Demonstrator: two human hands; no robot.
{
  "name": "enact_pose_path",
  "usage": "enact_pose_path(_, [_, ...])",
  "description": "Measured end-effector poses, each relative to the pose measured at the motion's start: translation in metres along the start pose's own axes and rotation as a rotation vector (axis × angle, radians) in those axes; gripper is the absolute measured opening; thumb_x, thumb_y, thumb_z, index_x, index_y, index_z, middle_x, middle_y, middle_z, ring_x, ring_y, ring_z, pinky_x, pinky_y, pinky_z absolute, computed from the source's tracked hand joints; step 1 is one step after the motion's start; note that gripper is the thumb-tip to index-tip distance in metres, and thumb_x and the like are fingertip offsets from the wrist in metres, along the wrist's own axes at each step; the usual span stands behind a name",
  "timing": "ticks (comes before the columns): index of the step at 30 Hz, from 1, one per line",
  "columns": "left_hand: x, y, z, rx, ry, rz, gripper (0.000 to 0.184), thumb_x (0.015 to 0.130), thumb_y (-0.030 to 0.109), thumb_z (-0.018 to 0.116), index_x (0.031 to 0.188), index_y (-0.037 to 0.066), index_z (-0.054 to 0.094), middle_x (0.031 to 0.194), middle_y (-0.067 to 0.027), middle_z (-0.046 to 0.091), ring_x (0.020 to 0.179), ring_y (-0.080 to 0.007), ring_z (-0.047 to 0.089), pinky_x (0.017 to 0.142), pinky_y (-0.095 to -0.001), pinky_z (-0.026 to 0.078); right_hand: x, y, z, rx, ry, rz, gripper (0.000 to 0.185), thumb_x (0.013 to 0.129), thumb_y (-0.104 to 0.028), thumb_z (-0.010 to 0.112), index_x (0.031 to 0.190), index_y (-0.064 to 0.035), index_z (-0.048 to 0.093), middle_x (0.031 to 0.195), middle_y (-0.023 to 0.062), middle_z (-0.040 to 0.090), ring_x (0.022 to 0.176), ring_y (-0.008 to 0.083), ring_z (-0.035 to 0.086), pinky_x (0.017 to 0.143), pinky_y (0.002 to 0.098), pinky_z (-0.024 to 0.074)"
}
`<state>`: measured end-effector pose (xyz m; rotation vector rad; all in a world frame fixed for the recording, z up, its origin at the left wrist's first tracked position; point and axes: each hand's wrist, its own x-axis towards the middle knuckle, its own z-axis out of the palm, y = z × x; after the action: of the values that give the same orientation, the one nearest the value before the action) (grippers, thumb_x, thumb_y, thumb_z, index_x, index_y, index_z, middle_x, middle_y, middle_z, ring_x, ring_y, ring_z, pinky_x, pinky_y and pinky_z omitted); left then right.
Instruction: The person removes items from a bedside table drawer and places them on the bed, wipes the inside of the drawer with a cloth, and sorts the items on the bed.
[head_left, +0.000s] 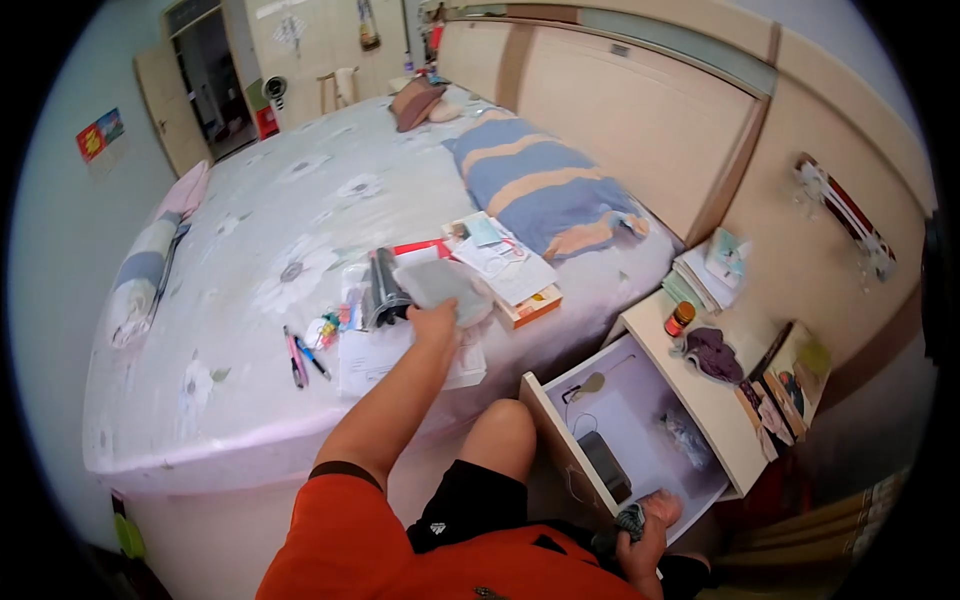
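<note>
My left hand (435,322) reaches over the bed, its fingers closed on the near edge of a flat, translucent grey plastic case (432,280). Just left of that hand lies a dark cylindrical bundle (384,285) in clear wrapping. White papers (372,360) are spread below it. Low at the right, beside the open drawer (572,450), my right hand (642,552) is closed around a small dark striped bundle (630,520). A pinkish lump (661,506) shows against its fingers; I cannot make out what it is.
Pens (297,360) and small colourful items (322,330) lie on the bed (230,300). An orange-edged box (530,306) bears papers. Inside the drawer are a dark flat case (605,467) and a clear plastic bag (686,440). A brown jar (680,318) stands on the nightstand (650,335).
</note>
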<state>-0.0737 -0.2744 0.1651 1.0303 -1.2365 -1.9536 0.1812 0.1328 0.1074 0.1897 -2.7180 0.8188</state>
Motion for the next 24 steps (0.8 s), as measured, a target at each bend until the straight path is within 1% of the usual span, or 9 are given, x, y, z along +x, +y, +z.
enact_pose_path(4, [0.039,-0.040,-0.009,-0.018,-0.099,-0.177,0.055,0.070,-0.002,0.063,0.117,-0.006,0.036,0.112,-0.0207,0.048,0.092,-0.0321,0.056,0.072,-0.0393,0.052,0.001,0.001,0.000,0.028,-0.052,-0.028,0.041,0.062,-0.007,0.055,0.101,0.0031,0.053,0.096,0.0215,0.054,0.091,0.0392,0.052,0.083,0.0418,0.0410])
enact_pose_path(6, [0.016,-0.020,-0.017,-0.190,-0.202,-0.320,0.047,0.073,-0.001,0.060,0.115,-0.006,0.039,0.109,-0.0193,0.051,0.091,-0.0312,0.056,0.072,-0.0399,0.051,0.002,0.003,0.001,0.033,-0.009,-0.039,0.040,0.062,-0.007,0.055,0.101,0.0032,0.052,0.097,0.0211,0.055,0.091,0.0387,0.052,0.083,0.0415,0.0409])
enact_pose_path(9, [0.003,0.007,-0.048,-0.269,-0.328,-0.263,0.041,0.077,0.002,0.055,0.116,-0.006,0.043,0.111,-0.0184,0.052,0.093,-0.0308,0.057,0.079,-0.0426,0.051,0.000,0.001,0.003,-0.009,0.052,-0.070,0.039,0.063,-0.006,0.054,0.101,0.0028,0.053,0.096,0.0201,0.055,0.091,0.0381,0.052,0.083,0.0412,0.0406])
enact_pose_path(13, [0.010,0.072,-0.110,-0.173,-0.269,-0.135,0.041,0.076,0.004,0.055,0.115,-0.006,0.043,0.106,-0.0164,0.053,0.096,-0.0298,0.055,0.082,-0.0421,0.049,0.000,0.003,-0.001,0.095,-0.084,0.051,0.039,0.063,-0.006,0.054,0.101,0.0027,0.053,0.096,0.0199,0.055,0.092,0.0383,0.051,0.083,0.0412,0.0404])
enact_pose_path(16, [0.081,0.091,-0.176,-0.074,-0.135,-0.056,0.041,0.074,0.002,0.055,0.113,-0.004,0.042,0.104,-0.0171,0.052,0.092,-0.0307,0.055,0.076,-0.0431,0.050,0.000,0.008,0.005,0.058,-0.011,-0.014,0.038,0.063,-0.006,0.053,0.100,0.0026,0.053,0.096,0.0200,0.055,0.091,0.0386,0.051,0.082,0.0411,0.0405])
enact_pose_path(20, [0.143,0.106,-0.239,-0.127,-0.137,-0.111,0.042,0.077,0.004,0.054,0.114,-0.010,0.040,0.107,-0.0209,0.052,0.090,-0.0310,0.057,0.077,-0.0416,0.050,0.003,-0.002,0.001,0.041,0.000,-0.019,0.036,0.064,-0.005,0.053,0.099,0.0023,0.053,0.094,0.0197,0.055,0.090,0.0384,0.051,0.082,0.0410,0.0407])
enact_pose_path(22, [0.164,0.101,-0.257,0.297,0.049,-0.006,0.048,0.076,0.009,0.058,0.117,-0.008,0.041,0.114,-0.0213,0.050,0.099,-0.0322,0.054,0.087,-0.0409,0.044,0.003,-0.003,-0.001,0.033,-0.007,-0.012,0.035,0.064,-0.005,0.053,0.098,0.0022,0.053,0.094,0.0196,0.055,0.090,0.0383,0.051,0.081,0.0409,0.0406])
enact_pose_path(23, [0.145,0.104,-0.243,0.292,0.043,-0.004,0.048,0.076,0.009,0.058,0.117,-0.008,0.041,0.114,-0.0213,0.050,0.099,-0.0322,0.054,0.087,-0.0409,0.044,0.002,-0.003,-0.002,0.041,-0.034,0.016,0.035,0.064,-0.005,0.053,0.098,0.0023,0.053,0.093,0.0195,0.055,0.090,0.0381,0.051,0.081,0.0409,0.0406])
enact_pose_path(24, [0.107,0.111,-0.221,0.802,0.327,0.384,0.051,0.075,0.012,0.060,0.118,-0.007,0.041,0.117,-0.0214,0.048,0.104,-0.0336,0.050,0.091,-0.0405,0.040,0.002,-0.002,-0.002,0.050,-0.063,0.045,0.035,0.064,-0.005,0.053,0.098,0.0023,0.053,0.093,0.0193,0.055,0.090,0.0380,0.051,0.081,0.0409,0.0406])
